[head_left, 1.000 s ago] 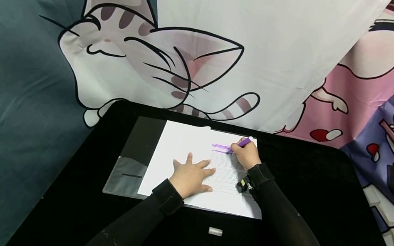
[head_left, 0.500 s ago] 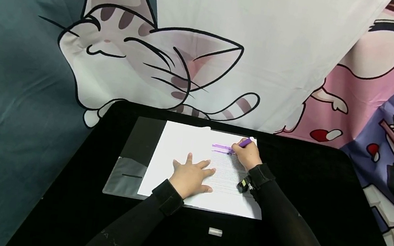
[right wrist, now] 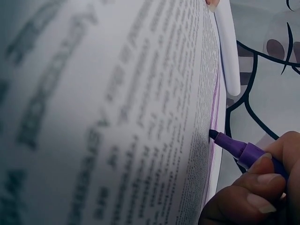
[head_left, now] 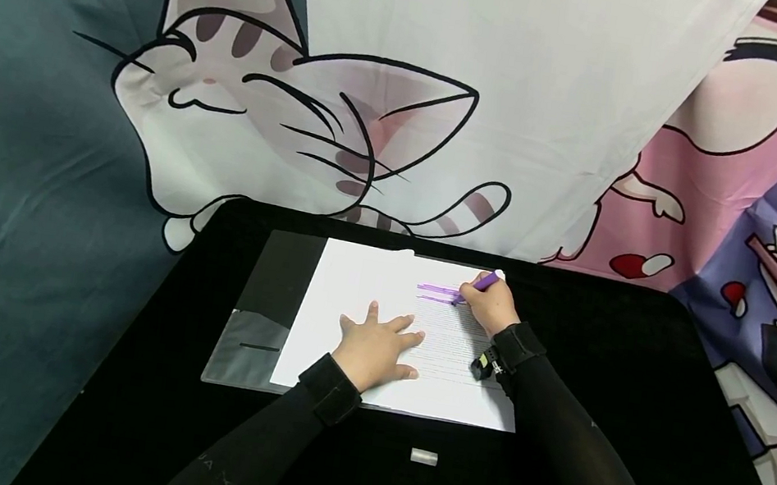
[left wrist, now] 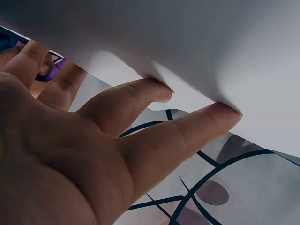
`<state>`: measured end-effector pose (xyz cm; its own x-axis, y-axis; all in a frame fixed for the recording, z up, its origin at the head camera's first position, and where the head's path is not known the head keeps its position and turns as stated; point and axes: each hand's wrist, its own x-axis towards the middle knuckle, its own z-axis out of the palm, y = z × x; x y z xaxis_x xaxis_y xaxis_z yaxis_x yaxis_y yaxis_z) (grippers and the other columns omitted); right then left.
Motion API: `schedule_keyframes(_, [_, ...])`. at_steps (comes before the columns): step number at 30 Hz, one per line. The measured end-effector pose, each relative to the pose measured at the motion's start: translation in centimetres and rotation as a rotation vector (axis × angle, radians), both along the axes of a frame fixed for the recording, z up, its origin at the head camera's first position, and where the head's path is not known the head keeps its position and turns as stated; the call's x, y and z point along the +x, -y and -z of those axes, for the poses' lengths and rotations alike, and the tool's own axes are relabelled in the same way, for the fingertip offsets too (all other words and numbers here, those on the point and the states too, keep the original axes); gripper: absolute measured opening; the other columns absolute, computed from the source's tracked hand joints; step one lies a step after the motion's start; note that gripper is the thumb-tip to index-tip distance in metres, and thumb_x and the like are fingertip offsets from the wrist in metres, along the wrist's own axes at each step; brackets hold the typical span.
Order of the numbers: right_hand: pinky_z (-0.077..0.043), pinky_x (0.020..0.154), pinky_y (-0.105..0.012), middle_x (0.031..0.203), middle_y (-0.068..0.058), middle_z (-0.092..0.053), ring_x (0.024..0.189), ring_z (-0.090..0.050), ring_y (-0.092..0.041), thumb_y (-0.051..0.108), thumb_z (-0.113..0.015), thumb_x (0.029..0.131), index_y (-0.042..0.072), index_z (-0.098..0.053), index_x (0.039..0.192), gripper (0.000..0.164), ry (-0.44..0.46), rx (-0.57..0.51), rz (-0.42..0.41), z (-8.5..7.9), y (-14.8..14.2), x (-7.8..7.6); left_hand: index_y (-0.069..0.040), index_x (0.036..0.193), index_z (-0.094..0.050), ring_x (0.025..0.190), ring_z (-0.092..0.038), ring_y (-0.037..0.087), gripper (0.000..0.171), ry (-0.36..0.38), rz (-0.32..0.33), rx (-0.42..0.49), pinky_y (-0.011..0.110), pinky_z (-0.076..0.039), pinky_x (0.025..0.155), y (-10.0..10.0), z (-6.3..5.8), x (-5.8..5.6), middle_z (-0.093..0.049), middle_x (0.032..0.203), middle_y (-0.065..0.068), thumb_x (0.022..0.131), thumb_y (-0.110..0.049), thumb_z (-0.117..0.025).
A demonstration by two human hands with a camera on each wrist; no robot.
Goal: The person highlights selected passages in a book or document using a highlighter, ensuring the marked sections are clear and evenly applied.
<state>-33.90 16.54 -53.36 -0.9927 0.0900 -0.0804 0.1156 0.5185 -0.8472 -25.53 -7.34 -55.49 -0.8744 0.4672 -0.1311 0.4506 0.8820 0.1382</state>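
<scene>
My right hand (head_left: 494, 305) pinches a purple highlighter (head_left: 486, 280), its dark tip down at the upper lines of a printed page (head_left: 448, 350). Purple strokes (head_left: 436, 289) run across the text left of the tip. In the right wrist view the highlighter (right wrist: 243, 151) meets the page beside the purple lines, with fingers (right wrist: 262, 180) curled round its barrel. My left hand (head_left: 377, 349) lies spread on the paper, over the blank left page (head_left: 335, 301) and the edge of the printed one. Its straight fingers (left wrist: 187, 133) press the sheet in the left wrist view.
Beneath the left page, a dark and clear folder or board (head_left: 247, 347) sticks out. A small whitish cap-like piece (head_left: 424, 456) lies on the black table (head_left: 605, 347) near the front. Behind the table hangs a cloth printed with a cartoon cat (head_left: 209, 143).
The highlighter tip and my right hand have slid slightly rightward along the text line. My left hand stays in place.
</scene>
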Motion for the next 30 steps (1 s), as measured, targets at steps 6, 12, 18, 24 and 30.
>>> schedule_keyframes(6, [-0.033, 0.059, -0.032, 0.068, 0.000, -0.058, 0.067, -0.047, -0.019, 0.011, -0.072, 0.094, 0.012, -0.061, 0.074, 0.023, -0.038, -0.048, -0.029, 0.9, -0.8, -0.6, -0.043, 0.164, -0.061, 0.161, -0.044, 0.063, 0.071, 0.013, -0.003, -0.020, 0.093, -0.047, 0.109, 0.0, -2.4, 1.0, -0.048, 0.181, -0.007, 0.100, -0.071, -0.074])
schedule_keyframes(12, [-0.034, 0.058, -0.029, 0.068, 0.002, -0.057, 0.067, -0.047, -0.018, 0.006, -0.069, 0.097, 0.009, -0.061, 0.077, 0.022, -0.013, 0.007, -0.014, -0.2, -0.5, -0.1, -0.043, 0.164, -0.060, 0.162, -0.044, 0.063, 0.071, 0.007, -0.002, -0.030, 0.092, -0.048, 0.110, 0.0, -2.8, 1.2, -0.048, 0.182, -0.008, 0.100, -0.071, -0.073])
schedule_keyframes(18, [-0.032, 0.060, -0.029, 0.069, 0.003, -0.054, 0.067, -0.044, -0.016, 0.006, -0.069, 0.100, 0.011, -0.057, 0.077, 0.027, 0.008, 0.016, -0.015, 0.2, -0.7, 0.2, -0.043, 0.164, -0.060, 0.163, -0.038, 0.066, 0.074, 0.012, -0.004, 0.031, 0.097, -0.041, 0.109, 0.2, 0.2, 0.3, -0.046, 0.183, -0.007, 0.098, -0.072, -0.076])
schedule_keyframes(24, [-0.032, 0.059, -0.031, 0.069, -0.001, -0.055, 0.065, -0.044, -0.018, 0.008, -0.069, 0.096, 0.009, -0.059, 0.075, 0.024, -0.017, -0.012, -0.034, 0.3, -1.1, 0.5, -0.045, 0.164, -0.060, 0.162, -0.037, 0.067, 0.078, -0.021, 0.013, 0.036, 0.098, -0.042, 0.107, 0.3, 2.2, -0.3, -0.046, 0.182, -0.009, 0.094, -0.078, -0.075])
schedule_keyframes(30, [-0.030, 0.056, -0.031, 0.066, 0.001, -0.055, 0.062, -0.042, -0.017, 0.009, -0.069, 0.093, 0.011, -0.059, 0.073, 0.022, -0.065, -0.039, -0.049, 0.6, -1.7, -0.1, -0.045, 0.164, -0.060, 0.162, -0.037, 0.067, 0.077, -0.023, 0.008, 0.037, 0.098, -0.041, 0.108, 0.2, 1.7, -0.5, -0.045, 0.183, -0.009, 0.096, -0.076, -0.075])
